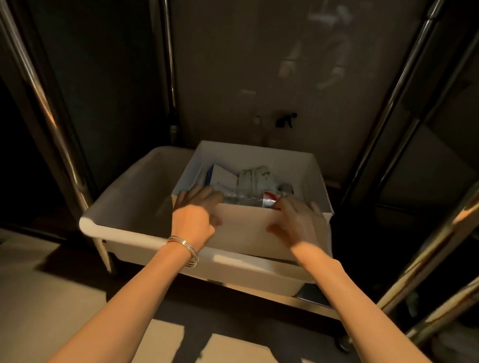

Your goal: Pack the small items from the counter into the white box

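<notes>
The white box (244, 229) sits inside a larger white tub (129, 198) on a low trolley. My left hand (196, 212) grips the box's near wall at its left end, fingers over the rim and thumb outside. At the right end of the same wall my right hand (296, 220) holds on the same way. Inside the box lie a clear plastic bottle (245, 198) with a red-and-white label, a white and blue carton (221, 176) and a crumpled white packet (257, 174).
Shiny metal trolley posts (41, 99) rise on both sides, with more rails (447, 235) at the right. A spray bottle (285, 121) stands dimly against the dark wall behind the tub. Light floor lies below my forearms.
</notes>
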